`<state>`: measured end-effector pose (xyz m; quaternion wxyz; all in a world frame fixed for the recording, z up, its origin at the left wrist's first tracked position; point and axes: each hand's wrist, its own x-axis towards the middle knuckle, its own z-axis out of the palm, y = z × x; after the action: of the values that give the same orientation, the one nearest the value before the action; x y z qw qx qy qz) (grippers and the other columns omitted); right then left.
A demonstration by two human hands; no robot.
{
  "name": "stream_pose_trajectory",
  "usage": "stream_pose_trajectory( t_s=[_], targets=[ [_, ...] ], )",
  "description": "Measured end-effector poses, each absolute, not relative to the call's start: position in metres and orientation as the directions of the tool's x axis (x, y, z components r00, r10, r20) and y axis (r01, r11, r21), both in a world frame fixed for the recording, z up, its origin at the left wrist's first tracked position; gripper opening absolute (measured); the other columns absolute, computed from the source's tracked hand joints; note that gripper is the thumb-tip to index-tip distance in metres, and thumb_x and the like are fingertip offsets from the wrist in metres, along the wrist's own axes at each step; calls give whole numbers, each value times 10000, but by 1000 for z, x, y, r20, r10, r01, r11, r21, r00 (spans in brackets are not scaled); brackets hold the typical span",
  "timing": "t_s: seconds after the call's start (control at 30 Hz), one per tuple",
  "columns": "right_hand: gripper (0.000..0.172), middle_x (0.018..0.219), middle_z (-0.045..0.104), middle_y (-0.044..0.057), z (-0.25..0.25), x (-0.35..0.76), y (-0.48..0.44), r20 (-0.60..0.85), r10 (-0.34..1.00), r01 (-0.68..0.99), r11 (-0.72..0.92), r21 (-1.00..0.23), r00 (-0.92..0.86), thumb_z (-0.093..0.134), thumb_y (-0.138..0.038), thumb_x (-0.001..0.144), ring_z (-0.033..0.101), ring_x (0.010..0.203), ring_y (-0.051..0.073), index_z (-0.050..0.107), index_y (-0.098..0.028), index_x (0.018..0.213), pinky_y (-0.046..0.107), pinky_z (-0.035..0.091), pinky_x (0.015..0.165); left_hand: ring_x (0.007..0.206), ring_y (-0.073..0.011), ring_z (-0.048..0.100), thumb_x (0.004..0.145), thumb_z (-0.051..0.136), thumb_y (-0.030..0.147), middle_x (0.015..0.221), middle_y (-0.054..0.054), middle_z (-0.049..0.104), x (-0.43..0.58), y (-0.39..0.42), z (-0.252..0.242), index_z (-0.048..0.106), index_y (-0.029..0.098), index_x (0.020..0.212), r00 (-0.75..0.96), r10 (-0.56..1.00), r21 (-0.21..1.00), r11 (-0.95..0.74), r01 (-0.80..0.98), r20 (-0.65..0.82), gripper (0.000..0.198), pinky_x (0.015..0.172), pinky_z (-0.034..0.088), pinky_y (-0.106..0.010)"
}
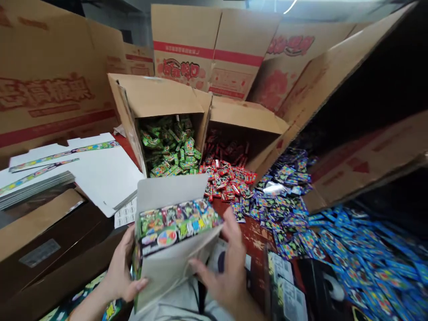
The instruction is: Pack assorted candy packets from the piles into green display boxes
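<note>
From the head view, the left hand (122, 272) is clamped round the left side of a small display box (174, 232), held low at centre frame. The right hand (224, 267) grips its right flap, fingers spread. The box's lid stands up, and I cannot tell what is inside. Behind on the tabletop (257, 236), one tipped carton (157, 96) spills green packets (170, 151), and the neighbouring carton (244, 116) spills red packets (227, 178). Purple packets (284, 191) and blue packets (368, 258) lie heaped to the right.
</note>
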<state>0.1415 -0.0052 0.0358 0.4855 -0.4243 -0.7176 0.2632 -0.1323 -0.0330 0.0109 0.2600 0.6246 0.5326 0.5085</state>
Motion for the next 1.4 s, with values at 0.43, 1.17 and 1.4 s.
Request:
stream_pose_trajectory(
  t_s=[0.43, 1.17, 1.4],
  targets=[
    [909, 1382, 392, 147, 47, 151, 86, 208, 816, 58, 283, -958, -539, 870, -425, 530, 435, 1282, 321, 401, -253, 1289, 435, 334, 1069, 1361, -409, 314, 661, 781, 398, 1478, -207, 290, -188, 22, 34, 159, 258, 1443, 329, 926, 804, -336, 491, 186, 1008, 1062, 329, -577],
    [474, 904, 713, -4, 115, 114, 151, -132, 583, 360, 295, -885, -802, 805, -509, 602, 651, 847, 221, 715, -188, 939, 282, 513, 722, 1184, -311, 568, 825, 606, 505, 1263, -146, 628, -125, 5, 118, 544, 130, 1252, 621, 672, -52, -661, 749, 402, 572, 921, 538, -428],
    [435, 1071, 711, -4, 131, 127, 130, 22, 583, 289, 435, -853, -812, 746, -452, 706, 657, 974, 246, 696, -265, 1096, 356, 507, 857, 1269, -415, 414, 750, 581, 650, 1418, -193, 419, -127, 10, 118, 276, 194, 1454, 465, 829, 40, -501, 865, 311, 892, 960, 443, -579]
  ],
)
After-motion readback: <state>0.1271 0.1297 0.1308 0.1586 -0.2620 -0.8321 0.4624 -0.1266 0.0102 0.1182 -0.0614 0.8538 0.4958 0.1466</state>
